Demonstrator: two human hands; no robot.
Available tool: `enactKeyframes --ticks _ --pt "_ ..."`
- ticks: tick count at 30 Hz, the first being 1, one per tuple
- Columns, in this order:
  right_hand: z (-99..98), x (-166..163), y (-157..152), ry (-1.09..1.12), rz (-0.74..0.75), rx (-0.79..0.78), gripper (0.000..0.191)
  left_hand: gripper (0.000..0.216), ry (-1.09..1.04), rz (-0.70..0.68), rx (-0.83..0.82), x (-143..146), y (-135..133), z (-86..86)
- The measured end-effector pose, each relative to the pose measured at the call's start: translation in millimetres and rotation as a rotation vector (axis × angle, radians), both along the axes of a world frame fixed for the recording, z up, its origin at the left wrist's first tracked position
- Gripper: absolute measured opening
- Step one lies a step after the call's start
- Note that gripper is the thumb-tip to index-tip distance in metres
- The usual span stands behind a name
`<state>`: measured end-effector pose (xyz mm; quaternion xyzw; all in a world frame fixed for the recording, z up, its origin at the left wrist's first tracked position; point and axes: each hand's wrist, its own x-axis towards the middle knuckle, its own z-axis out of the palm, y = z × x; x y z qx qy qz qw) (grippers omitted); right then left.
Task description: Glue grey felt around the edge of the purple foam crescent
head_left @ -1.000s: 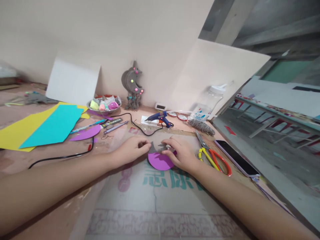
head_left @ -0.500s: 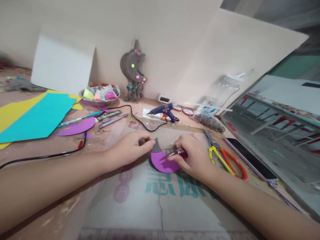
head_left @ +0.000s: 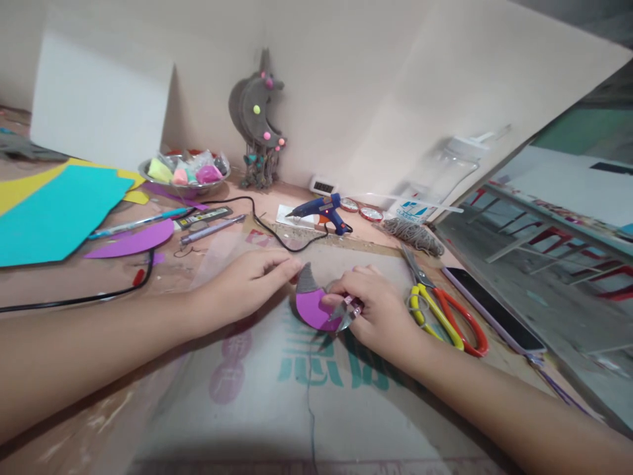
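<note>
A purple paper crescent [head_left: 311, 309] lies over the printed board, its upper left tip wrapped in grey yarn [head_left: 307, 278]. My left hand [head_left: 254, 277] is closed in a pinch at that wrapped tip; what sits between thumb and finger is mostly hidden. My right hand [head_left: 378, 307] is closed around small metal snips [head_left: 349, 313], whose blades point down and left across the crescent. That hand covers the crescent's right end. A thin grey strand [head_left: 311, 402] runs down the board below the crescent.
A blue glue gun [head_left: 319, 211] rests behind my hands, its black cord trailing left. Scissors [head_left: 440, 310] and a phone [head_left: 494, 307] lie at right, a grey yarn bundle [head_left: 413, 235] behind them. Coloured paper [head_left: 64, 211], pens and a metal bowl [head_left: 185, 187] are at left.
The snips have turned in my right hand, so their blades now point down and left. My left hand stays at the wrapped tip. The camera view has shifted slightly.
</note>
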<state>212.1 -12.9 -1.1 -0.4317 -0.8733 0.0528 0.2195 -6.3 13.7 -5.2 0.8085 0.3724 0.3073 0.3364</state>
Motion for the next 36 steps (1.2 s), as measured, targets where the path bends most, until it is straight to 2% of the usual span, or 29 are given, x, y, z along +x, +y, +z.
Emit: enactKeyframes --ticks 7,14,23,28,32,34,35,36 --pt "-1.0 1.0 -0.7 0.071 0.031 -0.005 0.023 0.023 0.054 0.03 -0.076 1.2 -1.3 -0.6" --pt "-2.1 2.2 2.2 0.142 0.047 -0.031 0.023 0.025 0.011 -0.068 -0.102 -0.1 0.9 0.5" --pt "-1.4 4.0 5.7 0.152 0.136 -0.11 0.026 0.035 -0.083 -0.108 -0.162 -0.3 0.7 1.9" --pt "-0.7 2.9 6.5 0.148 0.159 -0.116 0.026 0.03 -0.058 -0.112 -0.194 -0.2 2.6 0.5" --pt "-2.0 2.5 5.3 0.132 0.156 -0.123 0.025 0.029 -0.063 -0.109 -0.213 -0.5 2.4 -0.5" --pt "-2.8 4.1 3.3 0.155 0.105 -0.122 0.015 0.029 -0.06 -0.087 -0.206 -0.4 1.8 -0.1" --pt "-2.9 5.3 2.0 0.173 0.074 -0.106 0.016 0.029 -0.055 -0.07 -0.195 -0.3 1.5 0.3" --pt "-2.8 6.5 0.5 0.184 0.052 -0.078 0.026 0.029 -0.049 -0.056 -0.18 -0.2 1.1 0.9"
